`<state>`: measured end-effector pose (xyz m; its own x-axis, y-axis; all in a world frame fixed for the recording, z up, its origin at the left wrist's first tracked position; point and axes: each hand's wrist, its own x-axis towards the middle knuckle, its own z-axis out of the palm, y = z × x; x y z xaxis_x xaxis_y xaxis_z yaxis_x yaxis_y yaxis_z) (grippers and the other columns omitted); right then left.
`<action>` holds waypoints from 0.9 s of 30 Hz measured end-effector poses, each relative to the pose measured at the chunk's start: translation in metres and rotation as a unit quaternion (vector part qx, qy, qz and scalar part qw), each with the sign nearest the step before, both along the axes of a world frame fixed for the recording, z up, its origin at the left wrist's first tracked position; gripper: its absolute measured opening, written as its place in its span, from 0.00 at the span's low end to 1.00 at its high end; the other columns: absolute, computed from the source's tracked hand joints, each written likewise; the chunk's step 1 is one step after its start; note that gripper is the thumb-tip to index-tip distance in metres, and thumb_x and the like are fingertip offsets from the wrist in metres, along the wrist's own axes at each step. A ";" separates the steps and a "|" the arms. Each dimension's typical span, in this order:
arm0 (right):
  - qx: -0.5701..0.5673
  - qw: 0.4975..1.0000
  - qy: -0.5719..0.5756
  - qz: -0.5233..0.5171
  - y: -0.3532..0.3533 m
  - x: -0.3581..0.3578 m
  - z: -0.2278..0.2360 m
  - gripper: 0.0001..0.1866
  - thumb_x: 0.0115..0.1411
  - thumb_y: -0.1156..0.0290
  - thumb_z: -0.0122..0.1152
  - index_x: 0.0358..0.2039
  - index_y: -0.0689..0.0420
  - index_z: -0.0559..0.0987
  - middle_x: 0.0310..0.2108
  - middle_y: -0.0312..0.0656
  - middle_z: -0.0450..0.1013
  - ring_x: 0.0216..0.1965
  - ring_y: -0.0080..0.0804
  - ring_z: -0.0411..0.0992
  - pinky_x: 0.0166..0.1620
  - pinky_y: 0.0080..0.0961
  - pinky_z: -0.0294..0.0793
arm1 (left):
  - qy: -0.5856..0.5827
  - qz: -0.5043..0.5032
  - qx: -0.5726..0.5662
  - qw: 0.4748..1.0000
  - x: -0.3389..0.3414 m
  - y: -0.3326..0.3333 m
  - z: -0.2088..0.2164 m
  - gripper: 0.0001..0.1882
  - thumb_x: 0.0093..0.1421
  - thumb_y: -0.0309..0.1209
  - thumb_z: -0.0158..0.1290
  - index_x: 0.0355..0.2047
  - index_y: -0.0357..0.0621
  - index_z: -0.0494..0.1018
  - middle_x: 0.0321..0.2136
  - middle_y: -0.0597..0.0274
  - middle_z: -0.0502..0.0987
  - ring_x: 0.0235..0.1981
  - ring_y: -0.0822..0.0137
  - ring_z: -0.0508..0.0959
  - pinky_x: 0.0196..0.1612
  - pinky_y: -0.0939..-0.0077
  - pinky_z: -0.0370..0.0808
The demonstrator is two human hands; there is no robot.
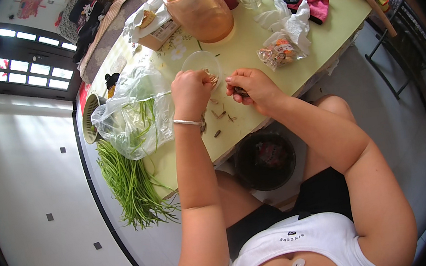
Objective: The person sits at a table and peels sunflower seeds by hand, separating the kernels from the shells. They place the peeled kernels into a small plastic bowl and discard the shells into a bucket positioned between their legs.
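Dark seeds (240, 92) sit in the right hand (256, 88); left hand (191, 90) apart.

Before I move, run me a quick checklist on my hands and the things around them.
1. Right grip closed around dark seeds: ok.
2. Left grip at the translucent dish: ok.
3. Left grip holding something: cannot tell, its fingertips are mostly hidden.
4. Loose pieces off the table: not ok, several lie near the hands.
5. Snack bag apart from both hands: ok.
6. Black bin uncovered: ok.
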<state>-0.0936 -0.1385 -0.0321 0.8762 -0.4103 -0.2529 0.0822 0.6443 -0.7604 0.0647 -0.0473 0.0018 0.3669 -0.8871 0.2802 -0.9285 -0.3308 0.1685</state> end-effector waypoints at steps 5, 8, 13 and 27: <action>-0.011 1.000 0.010 0.022 -0.002 0.000 0.000 0.04 0.60 0.70 0.53 0.29 0.56 0.73 0.25 0.35 0.73 0.21 0.18 0.66 0.23 0.15 0.59 | 0.099 0.022 -0.069 0.992 -0.004 0.005 0.006 0.04 0.46 0.25 0.56 0.25 0.40 0.78 0.21 0.57 0.78 0.25 0.62 0.77 0.31 0.71 0.73; -0.027 0.999 0.020 0.034 0.001 0.001 -0.002 0.04 0.60 0.71 0.53 0.31 0.56 0.74 0.26 0.34 0.73 0.22 0.18 0.67 0.23 0.15 0.59 | 0.153 0.028 -0.125 0.980 -0.006 0.012 0.011 0.03 0.48 0.23 0.56 0.25 0.38 0.77 0.20 0.58 0.77 0.23 0.68 0.77 0.30 0.77 0.72; -0.078 0.995 0.021 0.059 0.000 0.000 -0.005 0.06 0.62 0.73 0.49 0.34 0.58 0.75 0.29 0.36 0.72 0.25 0.18 0.68 0.26 0.14 0.63 | 0.262 0.003 -0.084 0.961 -0.025 0.035 0.039 0.04 0.48 0.22 0.58 0.27 0.37 0.79 0.20 0.61 0.78 0.21 0.72 0.74 0.29 0.78 0.71; -0.372 0.921 -0.096 0.067 0.021 0.005 -0.018 0.14 0.57 0.79 0.47 0.41 0.64 0.79 0.38 0.46 0.77 0.39 0.29 0.74 0.45 0.24 0.70 | 0.200 0.000 0.132 0.971 -0.046 0.076 0.026 0.06 0.40 0.23 0.62 0.22 0.38 0.78 0.20 0.54 0.77 0.23 0.60 0.78 0.29 0.71 0.74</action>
<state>-0.0882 -0.1172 -0.0498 0.9309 -0.2922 0.2192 0.2184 -0.0359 -0.9752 0.0186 0.0287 0.0275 0.3991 -0.9089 -0.1209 -0.8069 -0.4107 0.4245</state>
